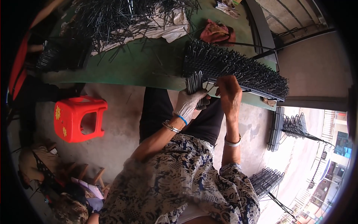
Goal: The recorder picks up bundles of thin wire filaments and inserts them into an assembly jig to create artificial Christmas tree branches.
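Note:
My left hand (189,102), in a pale work glove, is closed round an upright bundle of thin dark metal rods (194,82). Just to its right, my bare right hand (229,89) has its fingers bent into a pinch, with a thin rod (210,89) slanting from the fingertips toward the bundle. Beyond both hands, a long rack (235,67) packed with many similar dark rods standing on end lies along the table's near right side. The fingertips of my right hand are partly hidden by its knuckles.
A green table (145,61) carries a heap of loose dark rods (108,18) on a pale cloth (171,26), plus a reddish rag (218,33). A red stool (80,118) stands on the left. Black wire racks (294,125) stand at right. Other people sit lower left.

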